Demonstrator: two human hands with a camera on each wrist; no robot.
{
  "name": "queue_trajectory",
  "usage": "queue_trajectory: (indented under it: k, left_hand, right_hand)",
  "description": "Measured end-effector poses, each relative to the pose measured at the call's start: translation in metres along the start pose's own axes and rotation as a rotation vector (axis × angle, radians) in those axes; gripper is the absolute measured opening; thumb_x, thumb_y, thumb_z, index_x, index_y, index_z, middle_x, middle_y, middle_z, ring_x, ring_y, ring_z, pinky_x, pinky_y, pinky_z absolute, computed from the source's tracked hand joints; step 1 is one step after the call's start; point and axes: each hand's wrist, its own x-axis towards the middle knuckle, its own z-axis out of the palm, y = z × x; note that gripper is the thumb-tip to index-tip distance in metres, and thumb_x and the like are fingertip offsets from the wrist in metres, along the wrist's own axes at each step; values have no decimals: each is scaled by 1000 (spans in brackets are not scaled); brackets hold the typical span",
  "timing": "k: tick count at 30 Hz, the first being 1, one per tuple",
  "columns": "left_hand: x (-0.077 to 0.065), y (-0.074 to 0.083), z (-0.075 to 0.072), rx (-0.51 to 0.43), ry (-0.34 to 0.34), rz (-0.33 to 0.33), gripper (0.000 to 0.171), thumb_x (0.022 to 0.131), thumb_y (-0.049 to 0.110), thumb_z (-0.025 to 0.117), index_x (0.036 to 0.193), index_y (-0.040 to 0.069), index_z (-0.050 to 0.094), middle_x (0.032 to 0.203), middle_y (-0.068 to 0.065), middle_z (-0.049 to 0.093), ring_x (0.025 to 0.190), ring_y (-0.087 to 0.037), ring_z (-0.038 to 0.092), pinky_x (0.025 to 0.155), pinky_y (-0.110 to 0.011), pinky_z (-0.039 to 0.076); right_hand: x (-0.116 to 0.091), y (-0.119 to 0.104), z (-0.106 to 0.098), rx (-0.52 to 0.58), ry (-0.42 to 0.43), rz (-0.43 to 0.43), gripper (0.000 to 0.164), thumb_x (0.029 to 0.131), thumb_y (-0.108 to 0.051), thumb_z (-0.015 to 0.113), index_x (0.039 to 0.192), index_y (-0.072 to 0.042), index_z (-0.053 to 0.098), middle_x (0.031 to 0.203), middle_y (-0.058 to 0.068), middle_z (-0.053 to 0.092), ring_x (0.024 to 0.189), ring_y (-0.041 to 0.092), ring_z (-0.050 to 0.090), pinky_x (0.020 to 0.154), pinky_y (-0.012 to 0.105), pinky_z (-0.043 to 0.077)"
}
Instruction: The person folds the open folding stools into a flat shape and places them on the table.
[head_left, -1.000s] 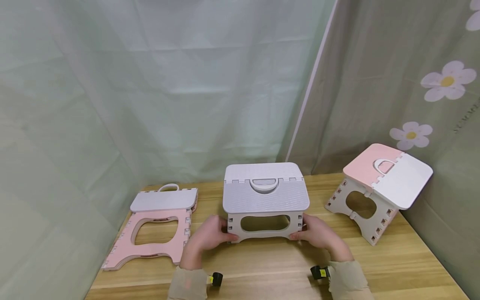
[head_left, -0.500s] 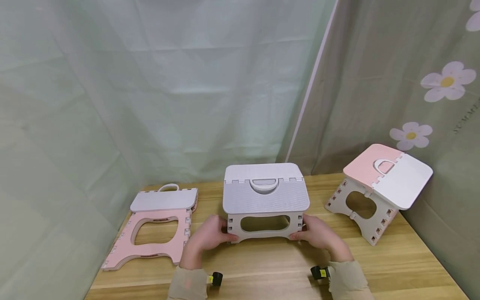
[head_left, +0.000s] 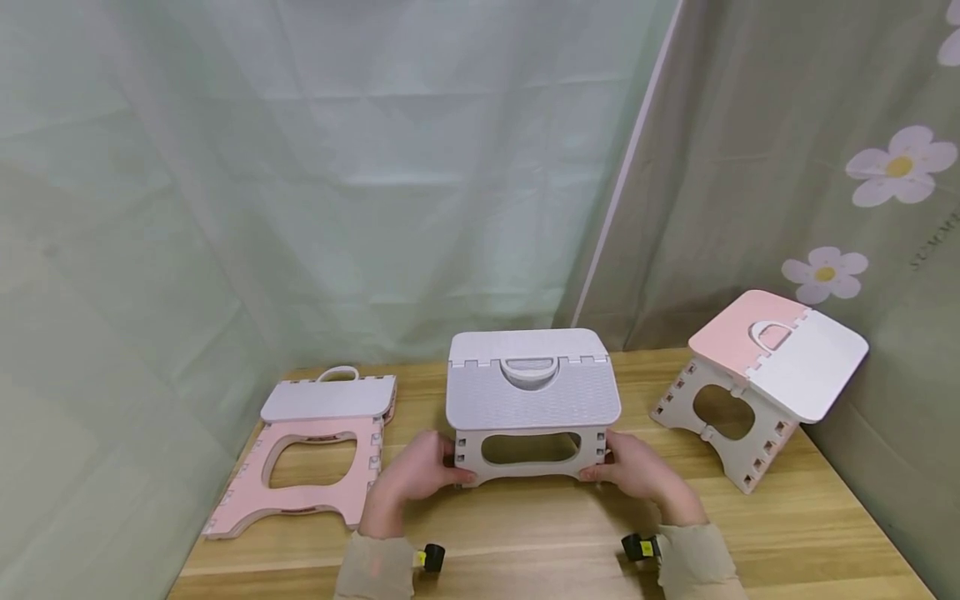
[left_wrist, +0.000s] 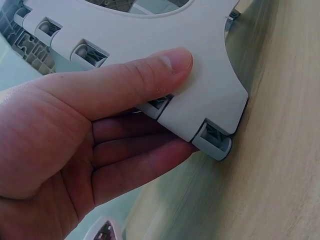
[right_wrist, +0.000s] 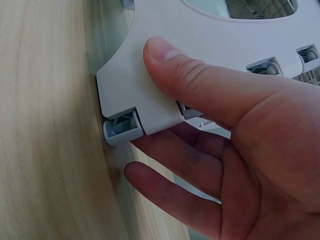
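Observation:
A folding step stool [head_left: 532,400] with a grey-and-white top stands unfolded in the middle of the table. My left hand [head_left: 420,468] grips the lower left corner of its near leg panel. In the left wrist view the thumb [left_wrist: 150,75] lies on the panel's white face, and the other fingers go behind its edge. My right hand [head_left: 633,467] pinches the lower right corner the same way. The right wrist view shows that thumb [right_wrist: 185,75] on the face, with fingers [right_wrist: 175,155] behind the edge. The fingertips behind the panel are partly hidden.
A pink-and-white folding stool [head_left: 300,500] lies folded flat on the left. Another pink-and-white stool [head_left: 750,358] stands unfolded at the right, turned at an angle. Curtains [head_left: 420,208] hang behind the wooden table [head_left: 540,542].
Both hands keep their hold on the stool's leg panel, and the stools stay where they were. The head view has shifted very slightly.

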Motion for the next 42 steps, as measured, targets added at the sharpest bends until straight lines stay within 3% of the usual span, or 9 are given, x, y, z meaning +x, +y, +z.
queue_trajectory:
  k: [23,42]
  left_hand:
    - [-1,-1,0,-10,0,12,22,88,30,91,79,16,78,62,15,61,54,-1,44,51,-23,37]
    - [0,-1,1,35,15,17,22,87,30,92,78,18,76,62,15,60,55,-2,44,52,-25,40]
  right_hand:
    - [0,1,1,15,-9,16,40,90,-32,87,118,-9,70,104,-4,74,94,16,66,84,39,53]
    - [0,2,1,18,-16,16,39,91,-32,87,118,-9,70,102,-4,73,91,16,64,80,35,52]
